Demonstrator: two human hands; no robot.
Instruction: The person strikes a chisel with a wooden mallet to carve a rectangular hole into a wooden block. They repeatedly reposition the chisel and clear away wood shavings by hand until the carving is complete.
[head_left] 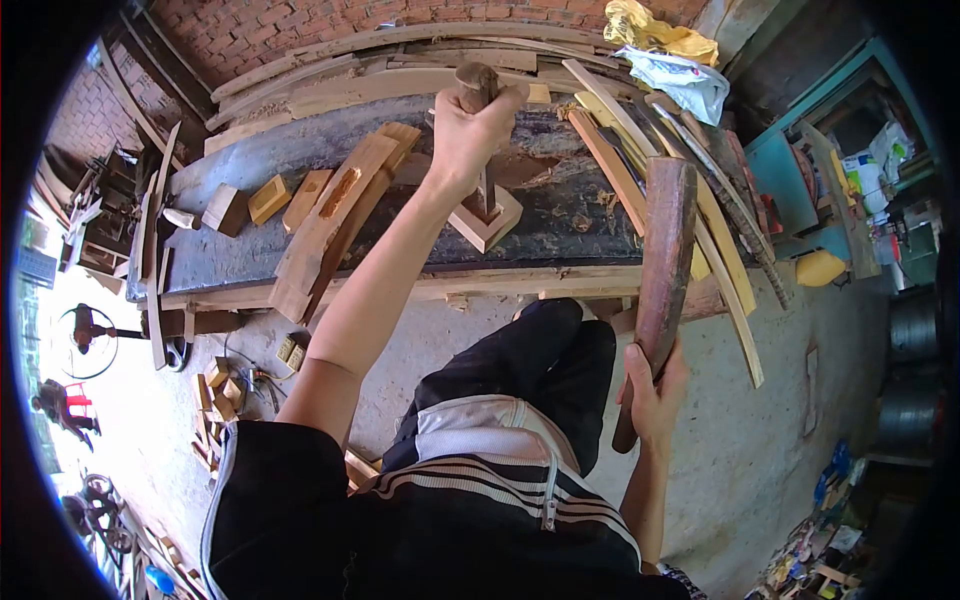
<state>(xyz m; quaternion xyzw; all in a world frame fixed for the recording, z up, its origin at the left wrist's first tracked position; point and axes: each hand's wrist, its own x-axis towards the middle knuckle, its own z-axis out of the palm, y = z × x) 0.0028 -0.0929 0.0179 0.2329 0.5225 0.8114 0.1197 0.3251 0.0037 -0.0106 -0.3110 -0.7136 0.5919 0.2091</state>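
My left hand (pixel 468 140) is wrapped round the wooden handle of a chisel (pixel 478 84), which stands nearly upright. Its blade end is down in the recess of a small square wooden block (pixel 487 228) on the dark workbench (pixel 400 240). In my right hand (pixel 655 392) is a thick wooden mallet (pixel 668 240), gripped low on its narrow end, with the broad end raised toward the bench. Left of the block lies a long plank (pixel 335 215) with a slot cut in it, resting beside another board.
Several small wood blocks (pixel 226 210) sit on the bench's left part. Long strips (pixel 720 240) overhang its front edge at the right. Plastic bags (pixel 680 85) lie at the back, by a brick wall (pixel 300 35). Offcuts (pixel 215 400) are piled on the floor.
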